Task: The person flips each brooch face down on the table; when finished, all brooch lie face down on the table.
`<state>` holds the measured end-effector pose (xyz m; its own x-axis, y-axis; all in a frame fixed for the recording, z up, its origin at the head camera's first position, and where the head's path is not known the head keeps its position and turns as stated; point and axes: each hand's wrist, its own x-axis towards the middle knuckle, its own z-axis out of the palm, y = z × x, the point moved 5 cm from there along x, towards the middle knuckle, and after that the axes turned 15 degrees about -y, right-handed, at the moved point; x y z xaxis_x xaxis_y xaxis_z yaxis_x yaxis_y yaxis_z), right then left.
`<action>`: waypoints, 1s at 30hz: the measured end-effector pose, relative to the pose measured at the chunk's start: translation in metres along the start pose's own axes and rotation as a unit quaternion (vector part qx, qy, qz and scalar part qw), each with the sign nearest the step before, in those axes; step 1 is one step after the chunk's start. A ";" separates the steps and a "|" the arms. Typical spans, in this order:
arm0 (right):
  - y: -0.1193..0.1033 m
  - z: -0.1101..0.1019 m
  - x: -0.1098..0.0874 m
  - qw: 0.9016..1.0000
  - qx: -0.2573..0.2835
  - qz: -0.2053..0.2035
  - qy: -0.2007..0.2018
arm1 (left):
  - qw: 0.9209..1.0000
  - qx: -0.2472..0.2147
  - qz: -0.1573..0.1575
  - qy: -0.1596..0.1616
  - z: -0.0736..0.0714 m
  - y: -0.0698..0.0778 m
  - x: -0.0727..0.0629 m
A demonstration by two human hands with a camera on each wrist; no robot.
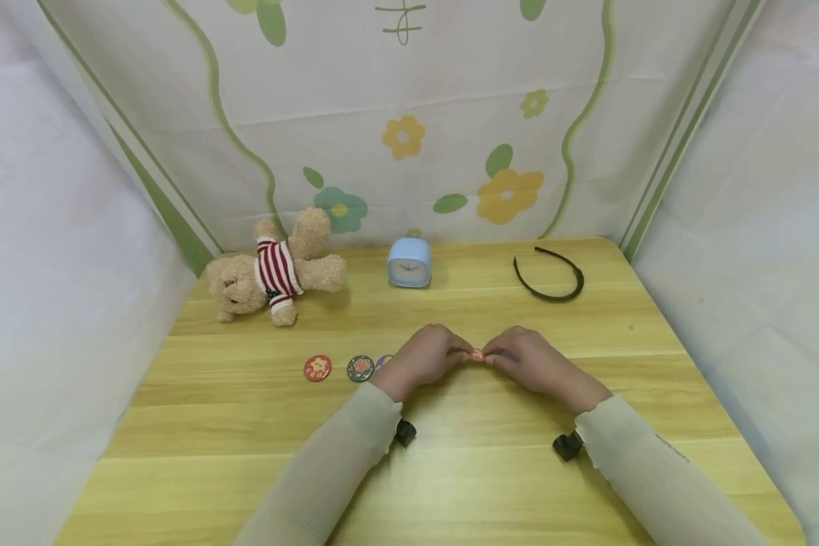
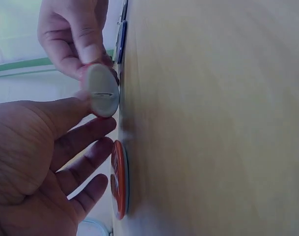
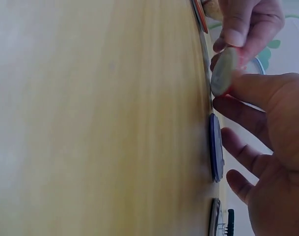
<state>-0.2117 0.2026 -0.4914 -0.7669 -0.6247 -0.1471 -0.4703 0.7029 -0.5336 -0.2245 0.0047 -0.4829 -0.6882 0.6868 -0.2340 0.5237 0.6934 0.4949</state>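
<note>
Between my two hands a small red-edged button badge (image 1: 477, 354) stands tilted up from the wooden table. Thumb and fingers of my left hand (image 1: 425, 356) pinch its left side, and those of my right hand (image 1: 531, 359) pinch its right side. Its pale back, marked by a dark slit or pin line, shows in the left wrist view. An orange-red badge (image 2: 120, 179) lies below my left fingers. Beside my right fingers is a blue-purple badge (image 3: 216, 147), with another badge (image 3: 214, 216) farther along; the right hand hides both in the head view.
Left of my hands lie a red badge with a star (image 1: 317, 368), a dark green badge (image 1: 360, 368) and a partly covered purple badge (image 1: 384, 362). Along the back are a teddy bear (image 1: 276, 271), a blue clock (image 1: 409, 263) and a black headband (image 1: 578, 282). Fabric walls enclose the table.
</note>
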 end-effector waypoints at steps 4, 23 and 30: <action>-0.003 -0.004 -0.003 1.000 0.005 0.000 0.023 | 1.000 0.024 -0.003 0.015 -0.003 0.003 0.000; -0.001 0.000 0.001 0.999 0.042 0.008 0.025 | 0.998 0.050 -0.008 0.031 0.002 0.007 0.007; -0.003 -0.001 0.000 0.999 0.036 0.012 0.018 | 0.999 0.033 -0.004 0.027 0.004 0.005 0.008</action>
<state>-0.2105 0.2008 -0.4888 -0.7931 -0.5949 -0.1309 -0.4208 0.6905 -0.5883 -0.2255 0.0149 -0.4855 -0.7174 0.6696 -0.1923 0.5483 0.7129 0.4372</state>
